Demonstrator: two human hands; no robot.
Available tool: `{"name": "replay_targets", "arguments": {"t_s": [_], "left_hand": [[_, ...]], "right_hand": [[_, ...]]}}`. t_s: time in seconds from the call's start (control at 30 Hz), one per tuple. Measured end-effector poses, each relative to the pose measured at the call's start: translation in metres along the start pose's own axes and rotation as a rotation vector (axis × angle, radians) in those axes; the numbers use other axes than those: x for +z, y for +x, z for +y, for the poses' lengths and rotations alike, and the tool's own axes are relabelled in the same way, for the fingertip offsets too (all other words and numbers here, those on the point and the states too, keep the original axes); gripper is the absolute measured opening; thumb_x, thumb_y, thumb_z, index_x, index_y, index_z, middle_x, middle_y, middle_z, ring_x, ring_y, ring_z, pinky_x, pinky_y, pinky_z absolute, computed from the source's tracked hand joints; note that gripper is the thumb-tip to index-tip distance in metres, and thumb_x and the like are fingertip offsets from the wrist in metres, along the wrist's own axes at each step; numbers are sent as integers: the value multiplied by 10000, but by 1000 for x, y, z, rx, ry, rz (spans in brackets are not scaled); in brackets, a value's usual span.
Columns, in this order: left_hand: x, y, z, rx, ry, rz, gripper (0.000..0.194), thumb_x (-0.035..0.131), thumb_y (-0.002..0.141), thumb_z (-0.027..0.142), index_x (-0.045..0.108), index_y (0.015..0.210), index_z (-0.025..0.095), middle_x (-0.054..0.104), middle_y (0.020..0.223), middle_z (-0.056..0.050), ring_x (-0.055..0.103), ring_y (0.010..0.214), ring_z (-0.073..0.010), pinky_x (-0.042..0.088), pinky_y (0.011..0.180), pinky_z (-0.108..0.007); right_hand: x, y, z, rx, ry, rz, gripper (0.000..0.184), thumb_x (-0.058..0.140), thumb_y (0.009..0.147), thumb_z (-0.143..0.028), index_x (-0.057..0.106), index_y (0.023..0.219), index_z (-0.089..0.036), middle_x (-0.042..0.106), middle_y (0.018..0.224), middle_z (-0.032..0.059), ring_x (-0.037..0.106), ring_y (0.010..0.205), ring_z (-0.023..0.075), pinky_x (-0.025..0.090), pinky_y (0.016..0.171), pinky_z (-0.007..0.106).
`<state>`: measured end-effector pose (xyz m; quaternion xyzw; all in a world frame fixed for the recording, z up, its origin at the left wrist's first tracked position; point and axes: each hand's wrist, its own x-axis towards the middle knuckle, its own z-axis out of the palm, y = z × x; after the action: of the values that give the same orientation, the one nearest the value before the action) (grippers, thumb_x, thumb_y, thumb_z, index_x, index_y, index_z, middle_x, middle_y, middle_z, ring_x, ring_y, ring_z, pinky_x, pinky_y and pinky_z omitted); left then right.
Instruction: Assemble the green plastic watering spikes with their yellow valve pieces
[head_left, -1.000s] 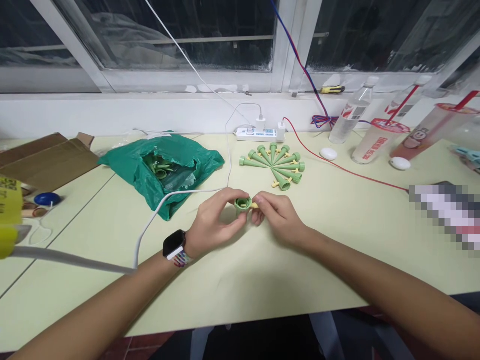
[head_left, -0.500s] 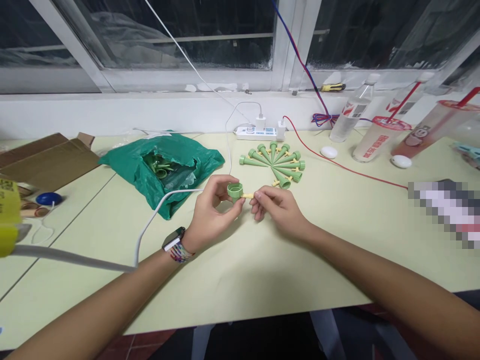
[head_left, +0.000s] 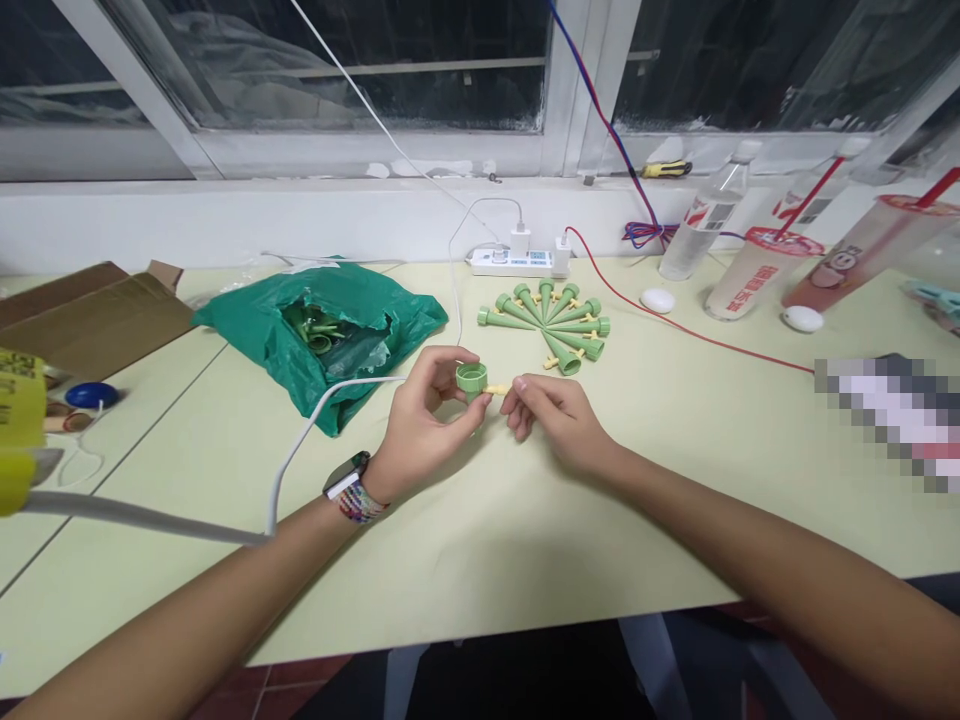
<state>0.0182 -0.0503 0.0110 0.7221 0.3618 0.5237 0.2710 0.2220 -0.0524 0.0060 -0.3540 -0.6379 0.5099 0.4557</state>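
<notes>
My left hand [head_left: 431,418] is closed around a green plastic plant-watering spike [head_left: 472,377], its wide ribbed collar facing up between thumb and index finger. The lower part of the spike is hidden by my fingers. A small yellow valve [head_left: 496,390] sticks out of its side toward the right. The fingertips of my right hand [head_left: 551,412] are pinched at the valve's outer end. Beyond my hands, several similar green spikes [head_left: 574,325] with yellow valves lie fanned out, points together. Left of them, a torn green plastic bag [head_left: 405,312] shows more green parts inside.
A white power strip [head_left: 517,263] stands by the wall, with a red cable running right. Bottles [head_left: 697,235] and drink cups [head_left: 754,278] stand at the back right, near two white oval objects. Cardboard [head_left: 97,310] lies left; a white cable [head_left: 300,460] crosses above my left forearm.
My right fingertips have shifted slightly right along the yellow valve, and more of its end shows. My left hand and the spike stay almost where they were.
</notes>
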Motion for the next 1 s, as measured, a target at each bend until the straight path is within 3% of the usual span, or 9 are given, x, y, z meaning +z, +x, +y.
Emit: {"name": "replay_targets", "arguments": {"t_s": [0.13, 0.37, 0.47, 0.6, 0.7, 0.8, 1.0], "left_hand": [[0, 0, 1, -11, -18, -10, 362, 782, 891, 213, 592, 1198, 233, 621, 1090, -54, 643, 885, -151, 558, 751, -266], [2, 0, 4, -83, -74, -54, 376, 791, 890, 228, 579, 1201, 230, 649, 999, -27, 654, 844, -142, 553, 762, -267], [1, 2, 5, -158, -112, -77, 363, 779, 911, 268, 557, 1195, 227, 646, 867, 2, 656, 777, -141, 524, 714, -257], [0, 3, 6, -187, -107, -112, 360, 775, 918, 307, 561, 1198, 231, 646, 872, -7, 660, 777, -154, 509, 703, -269], [-1, 3, 6, -224, -101, -186, 349, 769, 925, 337, 587, 1202, 231, 644, 895, -23, 642, 762, -156, 492, 671, -273], [-1, 3, 7, -206, -73, -186, 352, 791, 903, 316, 607, 1191, 232, 647, 931, -32, 614, 755, -145, 471, 659, -267], [2, 3, 10, -208, -114, -183, 571, 834, 862, 284, 527, 1344, 261, 621, 827, 15, 619, 776, -146, 474, 675, -243]], "right_hand": [[1, 0, -2, -17, -11, 46, 192, 716, 938, -400, 656, 966, -219, 671, 844, -13, 644, 599, 119, 508, 600, 271], [2, -3, -2, 12, -32, -66, 250, 509, 1064, -398, 531, 882, -228, 574, 665, -49, 603, 598, 131, 481, 641, 278], [2, -5, -1, -5, -115, -78, 178, 512, 1066, -383, 513, 961, -239, 563, 680, -58, 578, 603, 132, 448, 626, 270], [2, -6, -3, -42, -221, -81, 133, 505, 1061, -345, 530, 986, -237, 569, 721, -47, 560, 619, 130, 412, 603, 261], [1, -6, -5, -56, -280, -99, 167, 507, 1057, -326, 542, 923, -232, 566, 668, -52, 521, 602, 129, 378, 596, 260], [0, -5, -4, -52, -313, -105, 282, 475, 1079, -362, 523, 836, -227, 567, 616, -50, 502, 592, 132, 369, 609, 266], [0, -5, -1, -7, -206, -106, 429, 375, 1118, -439, 474, 757, -232, 523, 536, -50, 513, 566, 144, 412, 663, 288]]}}
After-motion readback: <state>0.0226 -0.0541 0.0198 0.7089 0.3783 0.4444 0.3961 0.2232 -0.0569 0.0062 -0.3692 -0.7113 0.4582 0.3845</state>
